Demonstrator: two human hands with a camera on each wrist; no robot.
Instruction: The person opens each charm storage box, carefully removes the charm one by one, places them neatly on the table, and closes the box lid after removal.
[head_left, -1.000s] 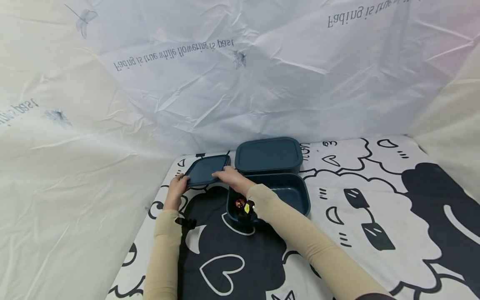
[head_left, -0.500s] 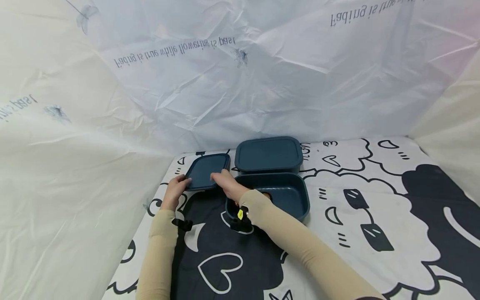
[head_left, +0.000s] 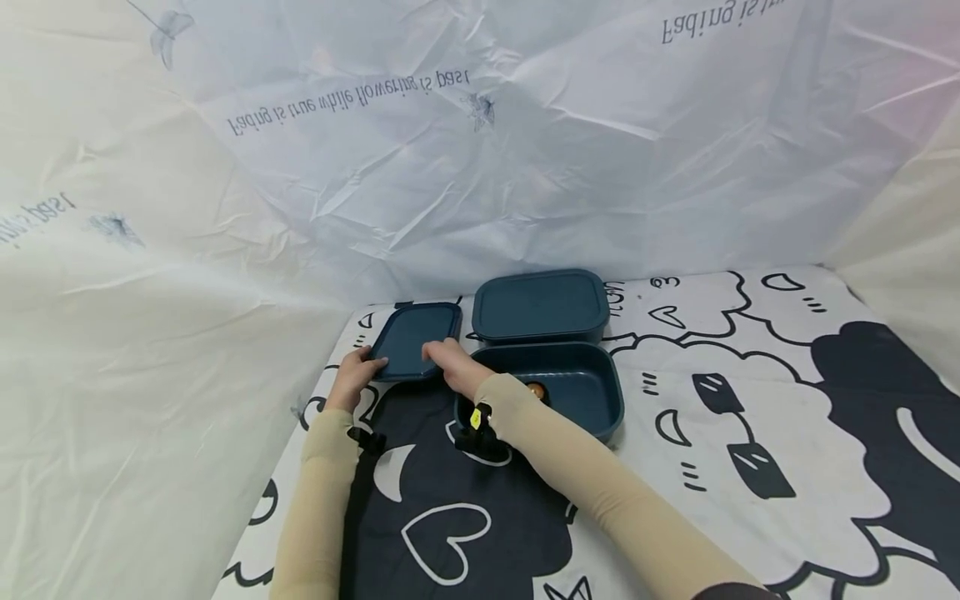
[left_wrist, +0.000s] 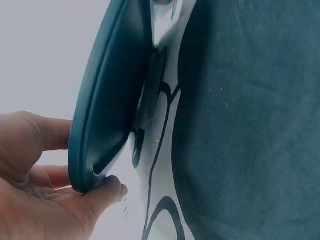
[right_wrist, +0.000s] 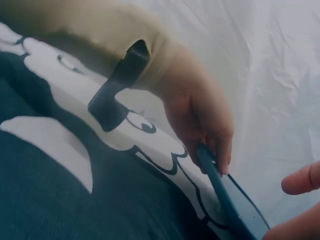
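Note:
My left hand point(head_left: 352, 377) pinches the left edge of a dark blue box lid point(head_left: 415, 340), left of the boxes. In the left wrist view, its thumb and fingers sit on opposite faces of the lid point(left_wrist: 107, 100), which stands tilted with its hollow underside showing. My right hand point(head_left: 456, 364) holds the lid's right near corner. In the right wrist view, one right-hand finger point(right_wrist: 302, 179) is over the lid's top and another lies at its edge. Below the right wrist stands an open dark blue box point(head_left: 588, 400) with a shiny orange-brown round thing point(head_left: 536, 389) inside, partly hidden by the forearm.
A second dark blue box point(head_left: 540, 307), with its lid on, stands right behind the open one. A black-and-white patterned cloth point(head_left: 457, 508) covers the table. White sheeting point(head_left: 375, 208) hangs close behind and at the left side.
The lid's near edge has come slightly nearer to me. Both hands have shifted a little with it, and the right forearm has moved left, uncovering the round thing in the open box.

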